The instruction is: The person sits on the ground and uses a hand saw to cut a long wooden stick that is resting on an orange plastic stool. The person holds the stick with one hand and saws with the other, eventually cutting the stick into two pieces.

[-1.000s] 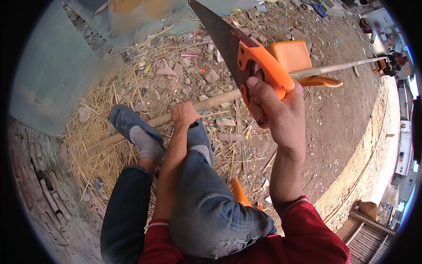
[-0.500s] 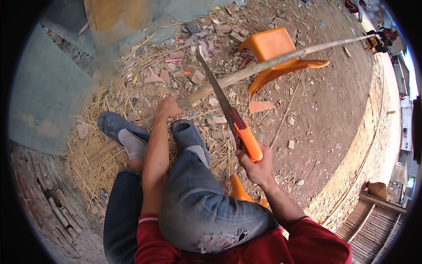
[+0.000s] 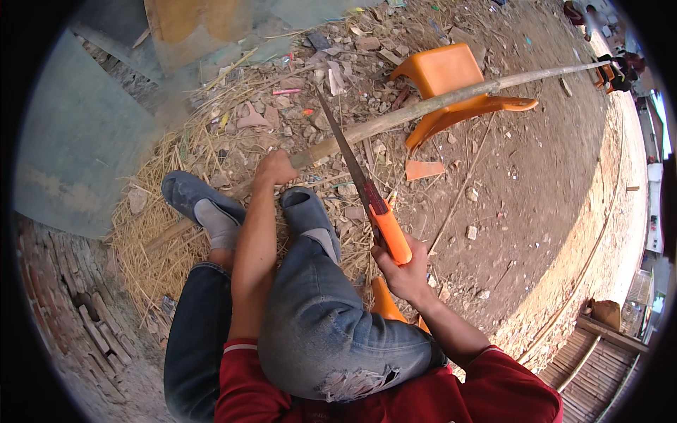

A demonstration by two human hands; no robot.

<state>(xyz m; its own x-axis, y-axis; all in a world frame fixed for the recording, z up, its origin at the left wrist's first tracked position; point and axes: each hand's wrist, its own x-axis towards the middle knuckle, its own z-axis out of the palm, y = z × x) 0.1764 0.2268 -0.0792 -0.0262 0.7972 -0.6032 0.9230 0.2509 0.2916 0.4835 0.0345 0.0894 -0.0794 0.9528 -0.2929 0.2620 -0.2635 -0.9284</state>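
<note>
A long wooden pole (image 3: 395,120) runs from near my feet up to the far right, across an overturned orange plastic chair (image 3: 446,69). My left hand (image 3: 276,169) is closed around the pole's near part, just beyond my slippers. In my right hand (image 3: 405,271) is a handsaw (image 3: 352,158), gripped by its orange handle. Its dark, tapering blade crosses the pole to the right of my left hand, pointing away from me. Whether the teeth are cutting into the wood cannot be made out.
Straw (image 3: 166,240) lies around my grey slippers (image 3: 310,211). Beyond are stones, brick pieces and litter on bare dirt. Grey-green sheets (image 3: 84,148) lean at the left above a brick wall (image 3: 70,310). Part of another orange plastic thing (image 3: 386,302) shows beside my knee. A person (image 3: 622,70) is far right.
The saw and my right hand have shifted slightly left and back toward me against the pole. My left hand keeps its hold on the pole. The whole view has moved a little.
</note>
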